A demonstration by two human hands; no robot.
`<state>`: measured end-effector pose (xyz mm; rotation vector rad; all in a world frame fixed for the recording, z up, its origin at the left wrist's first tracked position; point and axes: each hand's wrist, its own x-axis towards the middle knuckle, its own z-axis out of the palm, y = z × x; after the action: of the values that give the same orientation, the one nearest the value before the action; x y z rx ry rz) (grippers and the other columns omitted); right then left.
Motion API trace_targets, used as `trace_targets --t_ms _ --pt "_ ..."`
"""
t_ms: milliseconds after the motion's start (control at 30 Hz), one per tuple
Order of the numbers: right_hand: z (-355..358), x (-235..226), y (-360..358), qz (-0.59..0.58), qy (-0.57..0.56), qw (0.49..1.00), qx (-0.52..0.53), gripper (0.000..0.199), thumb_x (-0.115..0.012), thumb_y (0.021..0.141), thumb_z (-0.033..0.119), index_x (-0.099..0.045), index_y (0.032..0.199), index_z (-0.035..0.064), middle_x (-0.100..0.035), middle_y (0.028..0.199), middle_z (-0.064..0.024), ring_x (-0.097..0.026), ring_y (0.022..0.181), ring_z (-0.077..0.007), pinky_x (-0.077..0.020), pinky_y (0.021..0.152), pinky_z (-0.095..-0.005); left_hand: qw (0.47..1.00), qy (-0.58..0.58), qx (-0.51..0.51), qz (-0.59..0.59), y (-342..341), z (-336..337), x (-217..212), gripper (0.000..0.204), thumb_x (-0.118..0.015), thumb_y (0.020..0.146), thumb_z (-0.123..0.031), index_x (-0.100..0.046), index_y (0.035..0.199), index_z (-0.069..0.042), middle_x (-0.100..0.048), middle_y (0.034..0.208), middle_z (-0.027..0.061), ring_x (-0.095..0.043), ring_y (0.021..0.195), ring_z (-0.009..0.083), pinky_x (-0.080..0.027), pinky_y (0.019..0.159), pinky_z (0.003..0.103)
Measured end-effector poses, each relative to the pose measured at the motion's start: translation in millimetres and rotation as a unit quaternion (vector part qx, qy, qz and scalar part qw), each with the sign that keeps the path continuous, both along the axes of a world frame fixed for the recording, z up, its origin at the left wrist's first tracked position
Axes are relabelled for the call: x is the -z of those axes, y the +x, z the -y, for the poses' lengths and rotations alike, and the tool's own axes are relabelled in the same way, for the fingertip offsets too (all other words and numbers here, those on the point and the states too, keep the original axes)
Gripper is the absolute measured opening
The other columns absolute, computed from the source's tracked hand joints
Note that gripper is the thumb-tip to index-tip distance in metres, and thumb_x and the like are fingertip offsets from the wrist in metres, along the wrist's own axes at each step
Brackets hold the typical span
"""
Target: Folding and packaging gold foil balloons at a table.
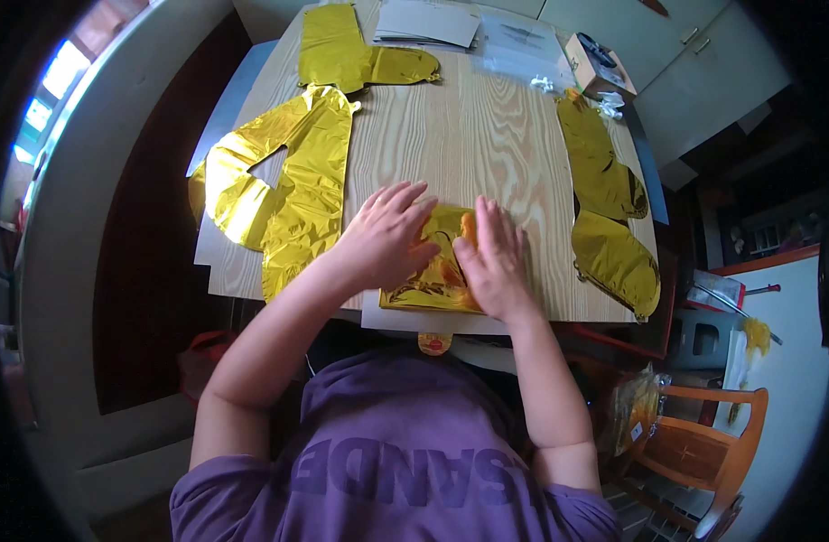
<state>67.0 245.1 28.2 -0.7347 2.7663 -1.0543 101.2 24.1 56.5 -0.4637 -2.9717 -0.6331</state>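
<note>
At the near edge of the table, a shiny gold foil piece (442,287), roughly square, lies flat on a white sheet (374,316). It looks like a folded foil balloon. My left hand (387,237) rests over its left side, fingers stretched out and a little apart. Along its right side lies my right hand (498,264), also with straight fingers and the thumb set toward the middle. Neither hand grips anything; both seem to touch the foil. Parts of its left and right edges are hidden under my hands.
Flat gold foil balloons lie around: one with a triangular opening (320,172) at left, an L-shaped one (333,45) at far left, a curved one (604,199) at right. At the back are white sheets (428,23), clear plastic bags (518,45) and a small box (604,68).
</note>
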Motion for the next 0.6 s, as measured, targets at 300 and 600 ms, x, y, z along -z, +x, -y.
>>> trace_targets --t_ms 300,600 --pt "-95 -31 88 -0.011 -0.081 0.980 0.181 0.013 -0.072 0.086 0.008 -0.064 0.096 0.0023 -0.062 0.092 -0.0126 -0.063 0.085 -0.0282 -0.0511 0.079 -0.0389 0.990 -0.008 0.133 -0.056 20 13 -19 0.073 -0.082 0.077 -0.038 -0.056 0.137 -0.006 -0.050 0.145 0.0198 -0.047 0.136 0.0389 -0.036 0.115 0.052" --pt "-28 -30 69 -0.222 0.088 0.957 -0.164 0.048 -0.074 0.078 0.014 -0.062 0.122 0.0003 -0.059 0.129 -0.0195 -0.054 0.124 -0.0341 -0.0399 0.109 -0.0459 0.976 0.022 0.204 -0.067 35 29 6 0.069 -0.085 0.067 -0.035 -0.063 0.124 -0.002 -0.057 0.131 0.0189 -0.056 0.124 0.0378 -0.043 0.108 0.052"
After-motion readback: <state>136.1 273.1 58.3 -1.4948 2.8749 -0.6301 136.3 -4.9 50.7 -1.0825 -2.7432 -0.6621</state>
